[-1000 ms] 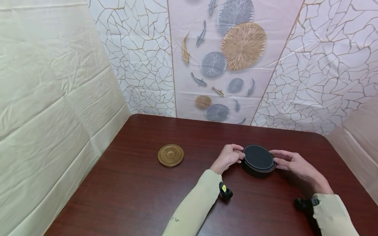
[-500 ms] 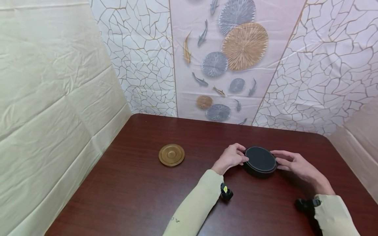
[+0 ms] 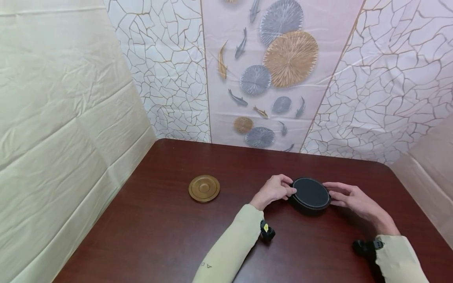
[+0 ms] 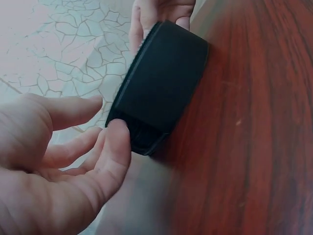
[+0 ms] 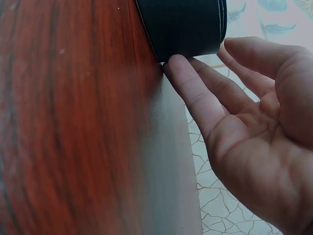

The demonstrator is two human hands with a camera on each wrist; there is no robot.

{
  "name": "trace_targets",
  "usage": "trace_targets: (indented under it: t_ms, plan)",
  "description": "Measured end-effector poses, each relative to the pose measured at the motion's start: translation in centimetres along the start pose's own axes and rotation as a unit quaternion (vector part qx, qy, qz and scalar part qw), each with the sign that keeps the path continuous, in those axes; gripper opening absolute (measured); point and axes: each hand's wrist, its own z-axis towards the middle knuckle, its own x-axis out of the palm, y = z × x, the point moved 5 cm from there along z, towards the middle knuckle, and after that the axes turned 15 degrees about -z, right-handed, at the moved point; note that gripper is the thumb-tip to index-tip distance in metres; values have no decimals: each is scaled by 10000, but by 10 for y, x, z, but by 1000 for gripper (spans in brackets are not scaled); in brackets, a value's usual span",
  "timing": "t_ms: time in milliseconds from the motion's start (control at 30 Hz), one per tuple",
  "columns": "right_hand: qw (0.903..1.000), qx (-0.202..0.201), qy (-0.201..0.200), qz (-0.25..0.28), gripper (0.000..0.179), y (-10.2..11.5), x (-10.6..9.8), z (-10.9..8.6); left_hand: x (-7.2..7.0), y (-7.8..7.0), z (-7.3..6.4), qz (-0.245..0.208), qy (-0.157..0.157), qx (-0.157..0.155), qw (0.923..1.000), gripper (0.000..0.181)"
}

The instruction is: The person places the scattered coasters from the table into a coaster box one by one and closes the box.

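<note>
A round black coaster holder (image 3: 310, 196), with a flat black disc on top, stands at the right of the table. My left hand (image 3: 274, 191) holds its left side. One fingertip of that hand (image 4: 58, 152) sits at a notch in the holder's wall in the left wrist view, and the thumb is by the top rim. My right hand (image 3: 354, 199) touches the opposite side with nearly straight fingers (image 5: 193, 90); its thumb lies near the rim in the right wrist view. The holder hides some fingertips. A round bronze coaster (image 3: 204, 188) lies flat, well left of the left hand.
The dark red-brown wooden table (image 3: 170, 236) runs back to a patterned cloth wall (image 3: 177, 70). A plain cream cloth (image 3: 63, 129) hangs along the left side. Small black cameras (image 3: 267, 232) are worn on both wrists.
My left thumb has shifted from the holder's left side to over its top rim. The right hand stays against the holder, and the bronze coaster has not moved.
</note>
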Motion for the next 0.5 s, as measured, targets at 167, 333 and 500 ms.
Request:
trace_targets:
  t_ms: [167, 333, 500]
  plan:
    - [10000, -62, -18, -52, 60, 1, -1, 0, -6, -11, -4, 348, 276, 144, 9989, 31]
    - [9999, -118, 26, -43, 59, 2, 0, -1, -15, -20, -8, 644, 542, 233, 9962, 32]
    - [9996, -241, 60, 141, 58, -3, 0, -1, -28, -31, -13, 993, 721, 432, 9915, 31]
